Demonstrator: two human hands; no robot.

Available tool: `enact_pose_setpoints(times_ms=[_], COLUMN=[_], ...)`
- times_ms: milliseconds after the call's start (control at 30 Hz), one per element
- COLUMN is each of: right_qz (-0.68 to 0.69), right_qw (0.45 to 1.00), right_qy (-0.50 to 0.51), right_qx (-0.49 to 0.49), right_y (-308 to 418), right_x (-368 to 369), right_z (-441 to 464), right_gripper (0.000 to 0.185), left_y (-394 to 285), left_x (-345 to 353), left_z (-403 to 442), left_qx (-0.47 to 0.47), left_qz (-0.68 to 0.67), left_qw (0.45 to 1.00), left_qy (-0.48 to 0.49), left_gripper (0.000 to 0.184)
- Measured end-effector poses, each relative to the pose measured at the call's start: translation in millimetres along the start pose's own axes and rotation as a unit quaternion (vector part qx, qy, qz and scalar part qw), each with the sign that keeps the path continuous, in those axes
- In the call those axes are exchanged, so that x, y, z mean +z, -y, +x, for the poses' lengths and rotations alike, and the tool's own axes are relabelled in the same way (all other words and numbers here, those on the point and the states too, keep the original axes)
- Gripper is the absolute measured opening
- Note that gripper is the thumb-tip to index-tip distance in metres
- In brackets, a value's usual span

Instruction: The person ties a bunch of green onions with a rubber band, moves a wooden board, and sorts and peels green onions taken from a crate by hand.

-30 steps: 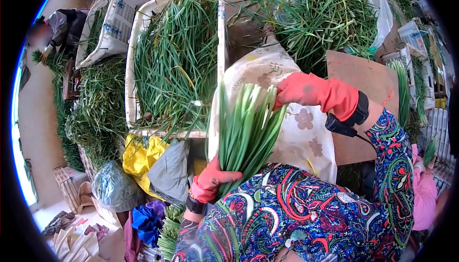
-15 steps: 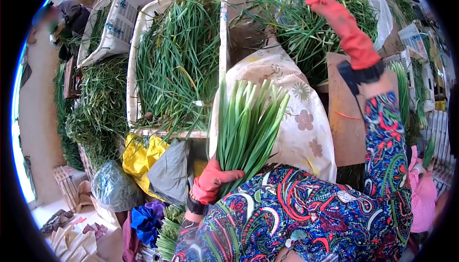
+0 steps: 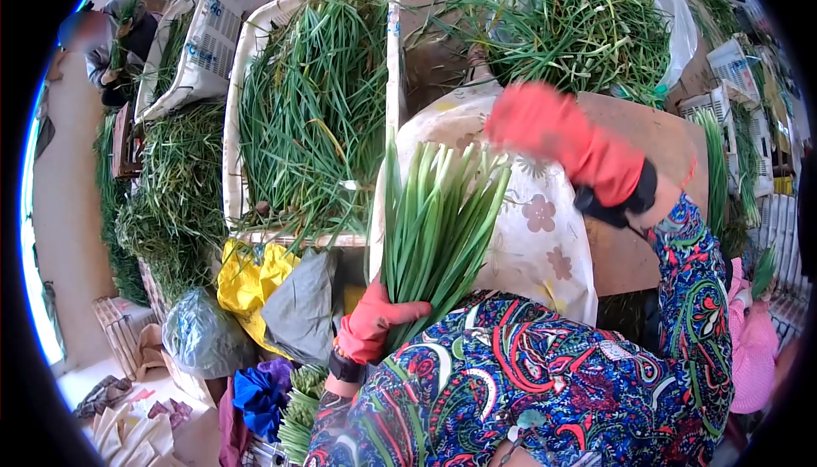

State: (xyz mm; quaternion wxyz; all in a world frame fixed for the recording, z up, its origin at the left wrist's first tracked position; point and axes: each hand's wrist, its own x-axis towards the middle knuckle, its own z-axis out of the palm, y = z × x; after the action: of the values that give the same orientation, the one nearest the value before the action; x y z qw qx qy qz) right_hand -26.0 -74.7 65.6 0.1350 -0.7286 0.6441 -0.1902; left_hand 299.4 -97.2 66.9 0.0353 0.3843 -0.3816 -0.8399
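Observation:
My left hand [image 3: 377,320], in a red rubber glove, is wrapped round the lower part of a bunch of green chives [image 3: 434,229]. The bunch leans slightly right, its pale cut ends pointing away from me. Above and to the right of those ends is my right hand [image 3: 553,131], also red-gloved and smeared by motion, so its fingers are unclear. A flower-printed cloth [image 3: 545,254] lies beneath and beside the bunch, partly covered by my right hand.
A white crate [image 3: 396,58] of loose chives stands left of the cloth. Loose greens [image 3: 587,33] heap at the back right, behind a brown board [image 3: 625,254]. Yellow plastic [image 3: 251,284] and grey cloth [image 3: 298,305] hang at left. Another person [image 3: 119,45] works far left.
My right hand has swung down and left from over the heap of greens to near the bunch's cut ends. My left hand keeps hold of the chives, almost unmoved.

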Motion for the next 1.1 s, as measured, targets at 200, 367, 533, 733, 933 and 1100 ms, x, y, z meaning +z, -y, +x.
enact_pose_setpoints(times_ms=[200, 367, 533, 733, 933, 1100], right_qz=[0.372, 0.221, 0.188, 0.139, 0.803, 0.853], right_qw=[0.864, 0.9, 0.968, 0.859, 0.501, 0.508], right_qy=[0.007, 0.248, 0.153, -0.361, -0.069, -0.071], right_qx=[0.34, 0.282, 0.065, 0.335, 0.314, 0.096], right_y=[-23.4, 53.4, 6.2, -121.6, -52.2, 41.6], right_x=[-72.4, -32.1, 12.7, -90.7, 54.1, 78.6], right_z=[4.1, 4.2, 0.9, -18.9, -41.6, 6.3], right_gripper=[0.021, 0.038, 0.027, 0.028, 0.079, 0.088], left_y=[1.8, -4.4, -0.9, 2.9, -13.3, 0.2], left_x=[-5.8, 2.5, -2.6, -6.5, -12.7, -17.5], left_z=[0.4, 1.8, 0.5, -0.1, 8.8, 45.3], left_qx=[0.031, 0.006, -0.008, 0.007, 0.052, 0.118], left_qz=[0.041, 0.029, 0.022, 0.014, 0.06, 0.18], left_qw=[0.999, 1.0, 1.0, 1.0, 0.997, 0.976], left_qy=[-0.011, -0.002, -0.011, 0.001, 0.002, 0.015], left_gripper=[0.07, 0.071, 0.071, 0.069, 0.066, 0.085])
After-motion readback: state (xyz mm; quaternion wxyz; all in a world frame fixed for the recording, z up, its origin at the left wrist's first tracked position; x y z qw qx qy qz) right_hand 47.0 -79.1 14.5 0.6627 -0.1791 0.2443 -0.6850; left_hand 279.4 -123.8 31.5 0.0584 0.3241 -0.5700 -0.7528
